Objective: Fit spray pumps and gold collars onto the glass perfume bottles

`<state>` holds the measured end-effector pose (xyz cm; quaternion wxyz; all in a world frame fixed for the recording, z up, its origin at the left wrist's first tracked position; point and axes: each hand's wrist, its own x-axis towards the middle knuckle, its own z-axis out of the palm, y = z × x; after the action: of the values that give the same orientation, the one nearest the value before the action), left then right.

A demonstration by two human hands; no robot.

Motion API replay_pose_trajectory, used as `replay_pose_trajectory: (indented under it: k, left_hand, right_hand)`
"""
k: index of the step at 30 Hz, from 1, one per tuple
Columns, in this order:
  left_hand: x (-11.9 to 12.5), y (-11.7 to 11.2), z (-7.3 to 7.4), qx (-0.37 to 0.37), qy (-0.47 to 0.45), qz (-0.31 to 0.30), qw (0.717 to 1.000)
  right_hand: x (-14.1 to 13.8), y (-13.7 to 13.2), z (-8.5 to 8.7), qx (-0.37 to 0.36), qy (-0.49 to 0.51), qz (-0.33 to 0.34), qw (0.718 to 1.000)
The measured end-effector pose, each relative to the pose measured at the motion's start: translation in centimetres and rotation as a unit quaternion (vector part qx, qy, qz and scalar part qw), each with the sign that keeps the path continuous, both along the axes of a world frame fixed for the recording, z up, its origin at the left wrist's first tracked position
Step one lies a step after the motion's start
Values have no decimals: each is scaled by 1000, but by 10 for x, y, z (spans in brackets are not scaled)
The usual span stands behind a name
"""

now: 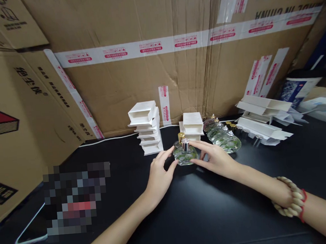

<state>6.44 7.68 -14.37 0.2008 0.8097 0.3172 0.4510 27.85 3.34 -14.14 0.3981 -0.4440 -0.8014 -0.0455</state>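
A clear glass perfume bottle (pixel 185 157) with a silver cap stands upright on the black table. My left hand (pixel 159 173) has thumb and fingers at its left side, and my right hand (pixel 218 158) grips its right side. Right behind it is another bottle with a gold cap (pixel 181 137), its body mostly hidden by the front one. Farther back to the right, several uncapped perfume bottles (pixel 225 139) stand in a row, green showing through their glass. Loose gold caps (pixel 231 126) and silver caps (pixel 257 140) lie to the right of that row.
A stack of open white boxes (pixel 149 128) rises left of the bottles, with a shorter white stack (pixel 193 124) behind them. More white boxes (pixel 264 123) lie at the right beside a blue-and-white cup (pixel 298 88). Cardboard (pixel 137 79) walls the back; a pixelated device (pixel 73 200) lies left.
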Motion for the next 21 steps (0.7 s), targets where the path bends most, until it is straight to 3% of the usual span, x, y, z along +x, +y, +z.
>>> replay_pose_trajectory:
  k: [6, 14, 21]
  left_hand:
    - [-1, 3, -1, 29, -20, 4, 999]
    - [-1, 6, 0, 60, -10, 19, 998]
    - [-3, 12, -1, 64, -4, -8, 998]
  right_hand:
    - [0, 1, -2, -14, 7, 23, 1000]
    - [2, 2, 1, 10, -29, -17, 999]
    - [1, 6, 1, 0, -12, -53, 999]
